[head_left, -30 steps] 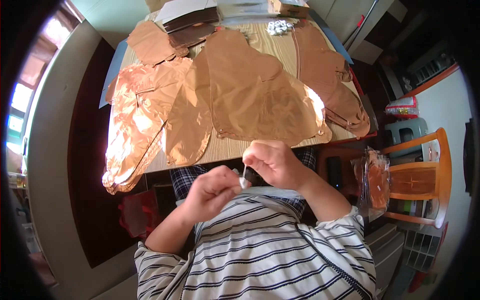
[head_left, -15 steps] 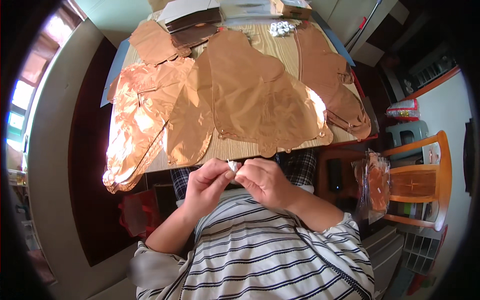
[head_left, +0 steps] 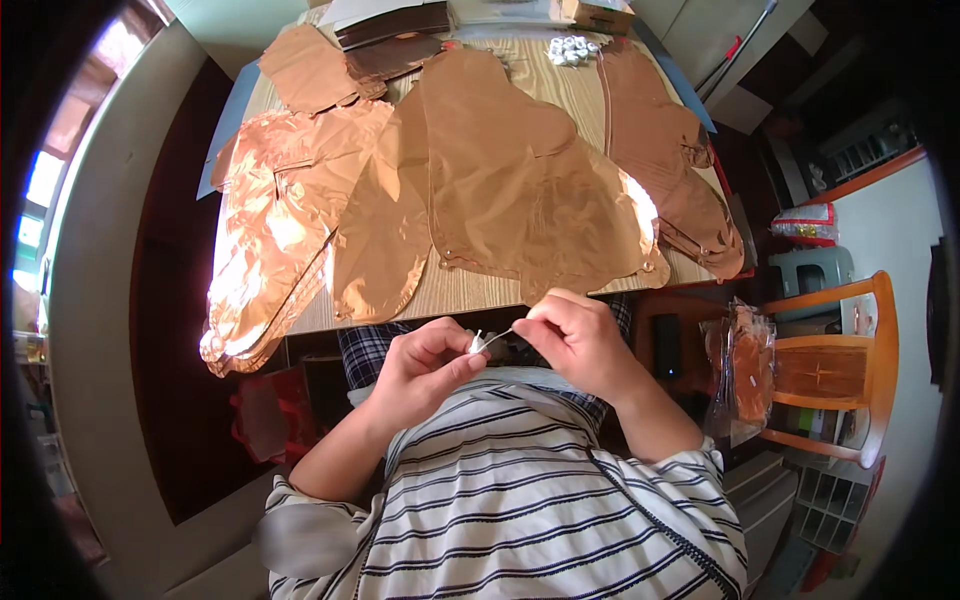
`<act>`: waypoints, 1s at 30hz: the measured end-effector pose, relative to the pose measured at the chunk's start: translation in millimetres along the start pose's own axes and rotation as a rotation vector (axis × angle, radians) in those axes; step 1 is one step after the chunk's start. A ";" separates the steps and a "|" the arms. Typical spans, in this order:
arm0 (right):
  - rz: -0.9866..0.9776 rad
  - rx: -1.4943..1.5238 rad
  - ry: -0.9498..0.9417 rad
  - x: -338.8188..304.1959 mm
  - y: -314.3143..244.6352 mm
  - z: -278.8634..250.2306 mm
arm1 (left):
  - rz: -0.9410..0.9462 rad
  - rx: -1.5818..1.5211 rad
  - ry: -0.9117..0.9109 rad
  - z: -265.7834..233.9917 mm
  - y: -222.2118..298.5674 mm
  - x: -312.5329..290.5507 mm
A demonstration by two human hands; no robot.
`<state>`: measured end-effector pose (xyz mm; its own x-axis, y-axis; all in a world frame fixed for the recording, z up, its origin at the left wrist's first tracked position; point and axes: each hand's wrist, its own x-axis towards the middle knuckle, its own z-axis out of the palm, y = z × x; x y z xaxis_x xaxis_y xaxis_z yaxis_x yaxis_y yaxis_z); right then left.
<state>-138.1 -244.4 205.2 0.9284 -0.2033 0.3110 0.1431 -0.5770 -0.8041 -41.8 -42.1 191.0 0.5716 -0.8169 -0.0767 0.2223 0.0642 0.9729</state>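
Note:
Between the thumb and fingers of my left hand [head_left: 425, 365] is a small white roll of string [head_left: 478, 344], just off the table's front edge. To its right, my right hand [head_left: 580, 335] pinches a thin white strand [head_left: 500, 335] that runs from the roll and is drawn out between both hands. Beyond the hands, a large flat copper-coloured foil balloon [head_left: 500, 160] lies uninflated on the wooden table [head_left: 455, 290]. Similar crumpled foil [head_left: 290, 210] shines at the left, and more foil [head_left: 655, 140] lies at the right.
Several small white rolls [head_left: 572, 51] are grouped at the table's back right, near a cardboard box [head_left: 600, 17]. Dark flat sheets [head_left: 395, 28] are stacked at the back. A wooden chair [head_left: 825, 375] with a clear plastic bag [head_left: 745, 370] stands at the right.
My right hand has moved away up and to the right, drawing a strand out from the white roll. My left hand keeps the roll and has shifted slightly right.

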 end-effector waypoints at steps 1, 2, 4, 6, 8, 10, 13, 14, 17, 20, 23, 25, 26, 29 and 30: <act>0.024 -0.009 0.035 -2.9 -4.5 -2.3 | 0.005 -0.034 -0.011 -1.4 1.7 0.7; 0.048 -0.022 0.073 -4.8 -9.1 -7.0 | -0.014 -0.068 -0.026 -1.6 3.1 1.0; -0.040 -0.029 0.037 -3.2 -17.5 -16.8 | -0.052 -0.136 -0.054 -2.0 4.8 1.6; -0.153 0.029 0.050 0.1 -25.5 -20.4 | -0.052 -0.160 -0.089 -3.3 3.5 4.9; -0.186 0.102 -0.016 2.0 -21.0 -13.8 | -0.056 -0.235 -0.116 -1.9 4.8 7.4; -0.285 0.121 -0.035 4.2 -10.4 -4.7 | -0.064 -0.361 -0.135 2.2 7.9 8.1; -0.117 0.232 0.013 -0.7 -12.0 15.1 | -0.018 -0.494 -0.118 6.9 10.4 12.6; -0.066 0.265 0.028 -0.9 -14.6 19.1 | 0.005 -0.481 -0.085 7.3 8.1 13.0; 0.123 0.408 -0.003 -3.3 -17.6 25.9 | 0.082 -0.342 0.000 6.6 3.8 13.8; 0.294 0.493 -0.106 0.1 -15.5 20.3 | 0.173 -0.044 0.043 4.3 9.6 15.3; 0.472 0.865 -0.265 10.2 -19.8 3.2 | 0.282 0.191 0.039 2.1 18.7 18.1; 0.544 1.126 -0.413 19.7 -17.2 -11.3 | 0.375 0.380 0.025 1.0 27.1 21.0; 0.538 1.089 -0.429 21.5 -12.7 -15.5 | 0.386 0.367 -0.004 0.3 27.7 23.1; 0.489 0.952 -0.441 27.3 -3.6 -20.3 | 0.369 0.303 -0.105 -4.1 31.1 30.3; 0.388 0.798 -0.416 32.2 -6.0 -24.4 | 0.343 0.273 -0.129 -5.7 33.1 33.4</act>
<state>-117.5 -266.9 232.4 0.9848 0.1172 -0.1279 -0.1501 0.2063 -0.9669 -10.9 -64.0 219.3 0.4694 -0.8404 0.2709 -0.1887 0.2042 0.9606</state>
